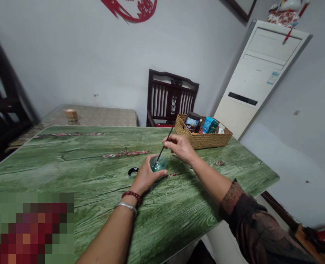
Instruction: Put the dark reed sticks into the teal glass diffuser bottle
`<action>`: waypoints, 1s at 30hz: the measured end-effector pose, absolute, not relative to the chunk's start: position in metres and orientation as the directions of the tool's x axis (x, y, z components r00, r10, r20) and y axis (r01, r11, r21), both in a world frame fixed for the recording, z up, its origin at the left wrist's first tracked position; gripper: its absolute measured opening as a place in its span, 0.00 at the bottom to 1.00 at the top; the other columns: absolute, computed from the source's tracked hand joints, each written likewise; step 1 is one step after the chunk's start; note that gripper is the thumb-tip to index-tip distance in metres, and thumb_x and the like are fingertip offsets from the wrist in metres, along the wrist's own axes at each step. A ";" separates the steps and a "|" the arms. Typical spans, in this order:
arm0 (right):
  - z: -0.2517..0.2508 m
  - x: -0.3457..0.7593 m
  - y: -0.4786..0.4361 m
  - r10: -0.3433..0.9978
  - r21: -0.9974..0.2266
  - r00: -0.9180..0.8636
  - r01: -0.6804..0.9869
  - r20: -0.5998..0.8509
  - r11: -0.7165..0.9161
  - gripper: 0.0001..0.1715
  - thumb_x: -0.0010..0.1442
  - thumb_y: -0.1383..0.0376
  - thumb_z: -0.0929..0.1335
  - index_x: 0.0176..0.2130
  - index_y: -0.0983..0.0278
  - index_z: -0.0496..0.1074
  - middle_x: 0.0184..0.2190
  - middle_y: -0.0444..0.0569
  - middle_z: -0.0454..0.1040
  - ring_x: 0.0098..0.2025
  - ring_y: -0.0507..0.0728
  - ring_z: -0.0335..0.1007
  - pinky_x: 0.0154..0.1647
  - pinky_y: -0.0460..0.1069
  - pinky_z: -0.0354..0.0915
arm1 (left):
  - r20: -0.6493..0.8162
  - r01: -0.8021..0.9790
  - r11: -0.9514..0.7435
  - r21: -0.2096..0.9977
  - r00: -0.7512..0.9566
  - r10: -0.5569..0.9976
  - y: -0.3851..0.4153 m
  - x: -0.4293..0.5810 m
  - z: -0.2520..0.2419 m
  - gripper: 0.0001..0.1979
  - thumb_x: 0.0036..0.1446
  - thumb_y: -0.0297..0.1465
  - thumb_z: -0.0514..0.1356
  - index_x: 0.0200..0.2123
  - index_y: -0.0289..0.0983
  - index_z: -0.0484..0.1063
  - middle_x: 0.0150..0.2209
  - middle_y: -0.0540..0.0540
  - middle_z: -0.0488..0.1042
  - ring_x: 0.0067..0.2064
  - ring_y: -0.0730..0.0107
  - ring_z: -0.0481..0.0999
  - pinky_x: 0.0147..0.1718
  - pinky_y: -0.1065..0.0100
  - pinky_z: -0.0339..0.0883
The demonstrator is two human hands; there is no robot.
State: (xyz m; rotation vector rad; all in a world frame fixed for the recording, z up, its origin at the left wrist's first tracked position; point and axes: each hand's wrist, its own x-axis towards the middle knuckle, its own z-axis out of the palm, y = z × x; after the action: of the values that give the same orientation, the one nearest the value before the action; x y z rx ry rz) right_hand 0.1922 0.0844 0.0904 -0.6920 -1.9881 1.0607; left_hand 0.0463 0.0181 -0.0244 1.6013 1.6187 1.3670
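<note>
I am cupping a small teal glass jar (158, 164) in my left hand (148, 176), with my fingers curled around its near side, so this grip is closed on the jar, though I cannot tell whether its base is resting on the tabletop or lifting off it. My right hand (180, 147) is pinching a thin dark rod (165, 142) between thumb and fingers, so it is closed too. The rod's long axis is slanting down and to my left, away from that grip, and its lower tip is meeting the jar's mouth; I cannot quite make out whether it is passing inside. The jar is lying just ahead of my left hand and down to the left of my right, so my left hand is the nearer one, touching it, while my right is touching only the rod. Just left of my left hand, a black ring (133, 171) is lying on the green wood-grain tabletop (69, 165). Ahead of my right hand, a woven wicker basket (203, 138) is sitting near the table's far edge, holding a dark-lidded jar (192, 121) and a blue container (207, 124). Farther ahead, a dark wooden chair (172, 96) is standing against the wall, with a white floor-standing air conditioner (261, 69) to its right
</note>
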 end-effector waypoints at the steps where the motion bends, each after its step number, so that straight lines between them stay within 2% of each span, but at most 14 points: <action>1: 0.092 0.189 0.089 0.737 -0.852 -0.574 0.122 0.358 0.509 0.10 0.54 0.61 0.69 0.37 0.63 0.74 0.25 0.40 0.72 0.23 0.48 0.62 0.23 0.43 0.59 | 0.301 0.456 -0.182 0.871 -0.204 0.932 0.018 0.046 -0.024 0.37 0.41 0.42 0.69 0.53 0.38 0.61 0.51 0.39 0.72 0.52 0.52 0.74 0.54 0.51 0.65; 5: 0.097 0.199 0.105 0.747 -0.823 -0.565 0.194 0.351 0.533 0.17 0.53 0.64 0.70 0.44 0.62 0.74 0.23 0.37 0.71 0.22 0.48 0.61 0.25 0.43 0.61 | 0.298 0.459 -0.176 0.871 -0.207 0.932 0.019 0.046 -0.026 0.37 0.40 0.42 0.69 0.53 0.38 0.61 0.50 0.40 0.73 0.52 0.51 0.74 0.54 0.51 0.66; 7: 0.094 0.219 0.110 0.765 -0.743 -0.516 0.318 0.385 0.588 0.14 0.53 0.66 0.70 0.42 0.63 0.75 0.24 0.38 0.72 0.24 0.49 0.65 0.29 0.44 0.62 | 0.291 0.459 -0.171 0.872 -0.205 0.935 0.020 0.045 -0.027 0.38 0.40 0.43 0.69 0.54 0.38 0.61 0.50 0.39 0.73 0.51 0.51 0.75 0.54 0.51 0.66; 10: 0.080 0.256 0.110 0.811 -0.488 -0.468 0.648 0.349 0.584 0.06 0.55 0.68 0.69 0.35 0.64 0.77 0.29 0.44 0.78 0.33 0.52 0.72 0.36 0.45 0.62 | 0.286 0.459 -0.167 0.873 -0.203 0.937 0.021 0.044 -0.029 0.39 0.40 0.44 0.69 0.54 0.37 0.61 0.51 0.38 0.73 0.52 0.51 0.74 0.54 0.51 0.65; 12: 0.064 0.277 0.106 0.863 -0.240 -0.451 0.833 0.228 0.499 0.08 0.59 0.67 0.67 0.35 0.63 0.78 0.34 0.49 0.80 0.38 0.55 0.75 0.38 0.46 0.62 | 0.287 0.458 -0.169 0.873 -0.202 0.936 0.021 0.044 -0.028 0.40 0.40 0.45 0.69 0.54 0.37 0.61 0.51 0.38 0.72 0.52 0.51 0.74 0.54 0.51 0.66; 14: 0.047 0.292 0.103 0.908 -0.023 -0.408 0.911 0.098 0.412 0.10 0.60 0.65 0.67 0.38 0.62 0.79 0.38 0.53 0.81 0.42 0.58 0.76 0.39 0.47 0.63 | 0.284 0.459 -0.164 0.873 -0.206 0.937 0.021 0.044 -0.027 0.39 0.40 0.44 0.69 0.54 0.37 0.62 0.51 0.38 0.73 0.51 0.51 0.75 0.53 0.52 0.66; 16: 0.033 0.300 0.099 0.931 0.080 -0.363 0.929 0.028 0.360 0.11 0.60 0.64 0.68 0.40 0.62 0.80 0.40 0.57 0.81 0.44 0.61 0.77 0.40 0.48 0.64 | 0.282 0.462 -0.159 0.873 -0.210 0.936 0.020 0.043 -0.026 0.38 0.40 0.44 0.69 0.53 0.37 0.62 0.50 0.38 0.74 0.50 0.51 0.75 0.53 0.51 0.67; 21: 0.018 0.304 0.096 0.944 0.112 -0.330 0.938 0.008 0.327 0.15 0.63 0.64 0.65 0.44 0.65 0.79 0.43 0.62 0.79 0.46 0.63 0.77 0.43 0.50 0.66 | 0.282 0.462 -0.163 0.872 -0.202 0.938 0.020 0.043 -0.025 0.39 0.40 0.45 0.69 0.54 0.37 0.62 0.50 0.39 0.74 0.50 0.52 0.76 0.52 0.52 0.67; 27: 0.017 0.303 0.094 0.941 0.078 -0.338 0.939 0.017 0.336 0.16 0.61 0.66 0.65 0.47 0.63 0.77 0.43 0.60 0.79 0.46 0.62 0.76 0.43 0.49 0.65 | 0.279 0.472 -0.150 0.869 -0.216 0.936 0.020 0.044 -0.025 0.38 0.39 0.44 0.69 0.53 0.37 0.62 0.50 0.39 0.74 0.50 0.51 0.76 0.52 0.53 0.68; 30: 0.019 0.304 0.093 0.934 0.041 -0.355 0.934 0.027 0.354 0.15 0.60 0.68 0.65 0.46 0.62 0.77 0.42 0.58 0.80 0.45 0.61 0.76 0.41 0.48 0.63 | 0.286 0.469 -0.160 0.869 -0.209 0.935 0.021 0.044 -0.026 0.38 0.39 0.44 0.69 0.53 0.37 0.62 0.50 0.39 0.74 0.50 0.52 0.76 0.51 0.53 0.68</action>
State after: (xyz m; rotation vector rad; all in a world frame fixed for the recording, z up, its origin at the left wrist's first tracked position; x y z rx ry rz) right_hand 0.3036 0.0926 0.0186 -1.7846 -2.5852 -0.0773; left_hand 0.0436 0.0208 -0.0262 1.5954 1.6521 1.3461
